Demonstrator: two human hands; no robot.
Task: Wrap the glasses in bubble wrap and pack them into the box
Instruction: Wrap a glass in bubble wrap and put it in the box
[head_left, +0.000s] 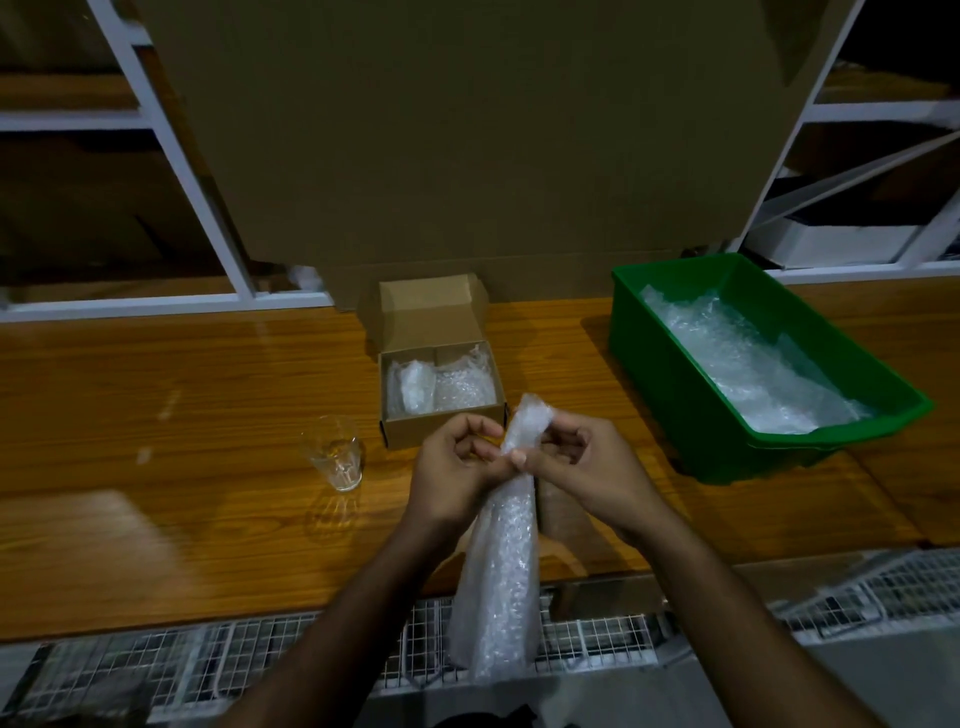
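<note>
Clear ribbed drinking glass (335, 451) stands upright on the brown wooden desk (182, 405), left of the small open cardboard box (441, 387), which holds two bubble-wrapped bundles (439, 387). Just in front of that box, the left hand (460, 465) and right hand (574, 465) both pinch a long rolled sheet of clear bubble wrap (506, 545) near its upper end. Right of the box sits a green plastic bin (670, 364) with more wrap inside.

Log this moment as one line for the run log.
both hands: left hand and right hand pinch bubble wrap sheet | glass: unwrapped, on table | box: open, holds wrapped bundles
</note>
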